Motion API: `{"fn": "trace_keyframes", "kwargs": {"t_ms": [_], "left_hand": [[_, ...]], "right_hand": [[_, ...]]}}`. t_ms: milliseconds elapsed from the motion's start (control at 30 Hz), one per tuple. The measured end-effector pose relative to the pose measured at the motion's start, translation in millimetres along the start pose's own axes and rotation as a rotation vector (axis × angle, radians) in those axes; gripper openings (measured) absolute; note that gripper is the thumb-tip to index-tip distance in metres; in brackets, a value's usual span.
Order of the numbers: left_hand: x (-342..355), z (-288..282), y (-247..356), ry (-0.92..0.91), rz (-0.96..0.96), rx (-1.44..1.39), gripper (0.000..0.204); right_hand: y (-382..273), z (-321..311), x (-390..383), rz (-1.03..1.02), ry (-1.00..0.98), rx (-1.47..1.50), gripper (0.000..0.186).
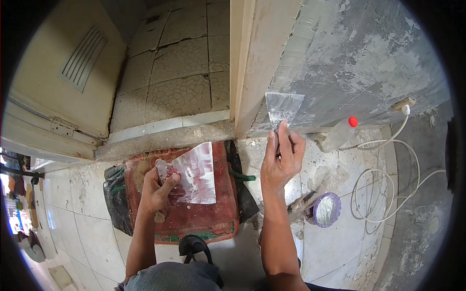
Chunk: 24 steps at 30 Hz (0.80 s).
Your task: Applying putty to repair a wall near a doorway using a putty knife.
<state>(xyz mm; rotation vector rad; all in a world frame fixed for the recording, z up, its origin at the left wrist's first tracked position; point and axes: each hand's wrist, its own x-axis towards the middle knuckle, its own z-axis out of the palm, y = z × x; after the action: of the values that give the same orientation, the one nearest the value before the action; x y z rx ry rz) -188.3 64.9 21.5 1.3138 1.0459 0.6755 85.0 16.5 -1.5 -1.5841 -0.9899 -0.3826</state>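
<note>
My right hand (283, 157) grips a putty knife (285, 104) by its handle, with the wide metal blade up at the grey, patchily plastered wall (335, 63) beside the door frame. Whether the blade touches the wall I cannot tell. In my left hand (162, 186) is a broader putty knife (196, 174), its blade smeared with white paste and reddish patches. Its handle is mostly covered by my fingers. That blade is over a worn red mat or bag (194, 223) on the floor.
To the right stand a purple tub (327, 210) of white paste and a clear bottle (340, 136) with a red cap. A white cable (371, 172) loops across the floor from the wall. At the left are an open door (68, 72) and a raised threshold (170, 136).
</note>
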Motion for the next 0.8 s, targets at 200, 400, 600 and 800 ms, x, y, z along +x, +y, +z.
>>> {"fn": "trace_keyframes", "kwargs": {"t_ms": [200, 400, 600, 800], "left_hand": [[1, -3, -3, -0.002, 0.031, 0.043, 0.024], [0, -3, -4, 0.018, 0.054, 0.049, 0.026], [2, -5, -11, 0.005, 0.029, 0.028, 0.028], [1, -6, -6, 0.009, 0.018, 0.035, 0.029]], "right_hand": [[25, 7, -39, 0.01, -0.068, -0.035, 0.037], [34, 0, -62, 0.026, -0.126, -0.066, 0.036], [16, -1, -37, 0.053, -0.05, -0.047, 0.036], [32, 5, -50, 0.005, -0.072, -0.048, 0.037]]}}
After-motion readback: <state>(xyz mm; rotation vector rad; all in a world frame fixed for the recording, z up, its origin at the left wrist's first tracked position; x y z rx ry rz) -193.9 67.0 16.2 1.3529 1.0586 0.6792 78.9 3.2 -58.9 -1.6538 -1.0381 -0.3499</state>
